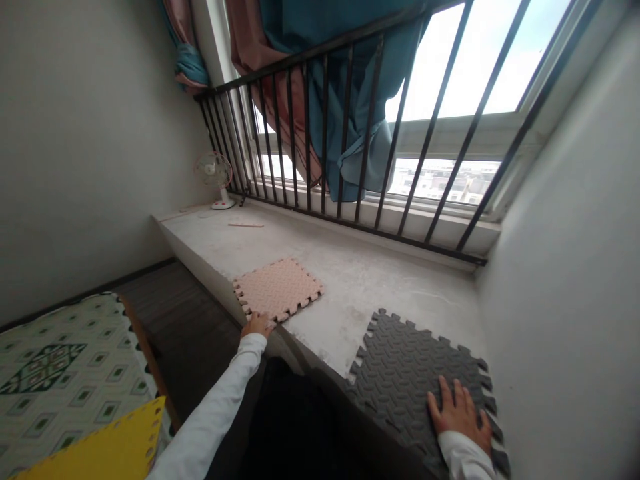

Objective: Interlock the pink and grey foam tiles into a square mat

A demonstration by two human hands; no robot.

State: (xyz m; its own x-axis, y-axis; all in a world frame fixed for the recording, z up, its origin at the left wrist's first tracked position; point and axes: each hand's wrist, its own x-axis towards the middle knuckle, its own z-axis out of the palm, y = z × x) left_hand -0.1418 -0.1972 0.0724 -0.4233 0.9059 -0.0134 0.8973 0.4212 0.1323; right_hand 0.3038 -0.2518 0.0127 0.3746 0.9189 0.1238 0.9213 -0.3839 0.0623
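Note:
A pink interlocking foam mat tile lies on the white window ledge, left of the middle. At its near corner my left hand is closed, fingers bent over the tile's edge by the lip of the ledge. Closer to the right wall lies a dark grey foam mat tile with a raised tread pattern and notched edges. My right hand rests flat on the grey tile's right part, fingers spread. A stretch of bare ledge separates the two tiles.
Black metal railing runs along the window behind the ledge, with teal and pink curtains. A small fan stands at the far left end near a thin pink strip. A yellow foam tile lies on the patterned bed.

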